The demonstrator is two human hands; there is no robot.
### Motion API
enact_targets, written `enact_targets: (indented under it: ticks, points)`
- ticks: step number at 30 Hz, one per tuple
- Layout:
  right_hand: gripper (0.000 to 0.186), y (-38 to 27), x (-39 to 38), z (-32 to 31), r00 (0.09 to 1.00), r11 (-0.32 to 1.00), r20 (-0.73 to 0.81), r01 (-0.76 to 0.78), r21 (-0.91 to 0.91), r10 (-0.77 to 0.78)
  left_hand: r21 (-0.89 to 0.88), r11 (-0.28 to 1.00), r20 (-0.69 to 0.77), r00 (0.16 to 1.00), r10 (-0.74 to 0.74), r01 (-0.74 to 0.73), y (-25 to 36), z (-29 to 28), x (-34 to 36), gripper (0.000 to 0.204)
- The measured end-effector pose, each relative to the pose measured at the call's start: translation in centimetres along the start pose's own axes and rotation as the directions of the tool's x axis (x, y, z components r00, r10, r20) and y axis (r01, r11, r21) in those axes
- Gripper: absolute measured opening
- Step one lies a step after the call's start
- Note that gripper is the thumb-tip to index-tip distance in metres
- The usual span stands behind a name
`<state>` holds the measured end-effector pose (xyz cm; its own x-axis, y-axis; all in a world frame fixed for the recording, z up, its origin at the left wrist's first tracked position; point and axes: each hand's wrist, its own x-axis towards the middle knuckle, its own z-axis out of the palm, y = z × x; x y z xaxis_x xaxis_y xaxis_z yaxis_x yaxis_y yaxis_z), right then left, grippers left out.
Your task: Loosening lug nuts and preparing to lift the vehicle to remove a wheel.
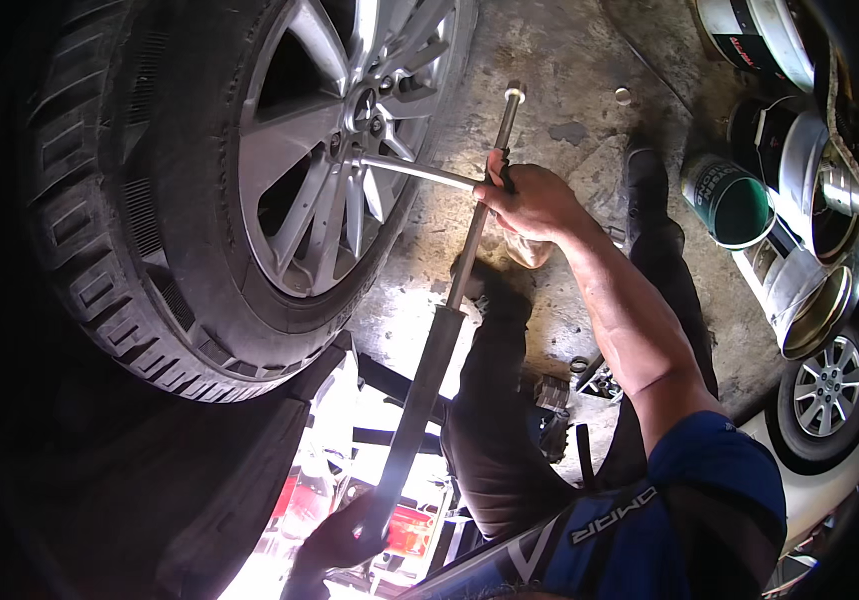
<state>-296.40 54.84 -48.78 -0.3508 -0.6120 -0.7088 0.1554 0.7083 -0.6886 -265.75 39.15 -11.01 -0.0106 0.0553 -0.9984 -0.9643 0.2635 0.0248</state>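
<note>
A large wheel with a silver spoked rim and a black treaded tire fills the left side. From beside its hub, a metal lug wrench sticks out toward me, its far end at the lug nuts. My right hand is closed around the wrench where its arms meet. One arm points away and ends in a socket. The opposite arm runs into a long grey pipe. My left hand, dark against bright light, is wrapped around the pipe's lower end.
On the right stand white buckets and a green-lined can. A light-coloured car with its wheel is beyond them. My dark-trousered legs are below. Small metal parts lie on the stained concrete floor.
</note>
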Motion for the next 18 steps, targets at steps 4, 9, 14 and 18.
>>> enact_targets:
  ticks: [4,9,14,18]
  points:
    - [0.044,0.2,0.3,1.4,0.988,0.957,0.13,-0.12,0.264,0.088,0.043,0.97,0.03,0.971,-0.239,0.237,-0.4,-2.1,-3.3,0.074]
    - [0.045,-0.3,-0.7,1.7,1.0,0.998,0.002,0.011,0.062,-0.011,0.273,0.899,-0.13,0.939,-0.317,0.342,-5.0,-0.4,3.2,0.068]
    - [0.042,-0.9,-3.3,-0.8,0.996,0.995,-0.067,-0.065,-0.082,0.059,0.267,0.963,-0.105,0.993,0.05,-0.02,-6.0,2.0,7.0,0.06]
    - [0.037,-1.5,-4.8,-2.8,0.987,1.0,-0.16,-0.003,-0.022,0.0,0.217,0.976,-0.124,0.991,0.054,-0.027,-4.9,3.9,4.4,0.055]
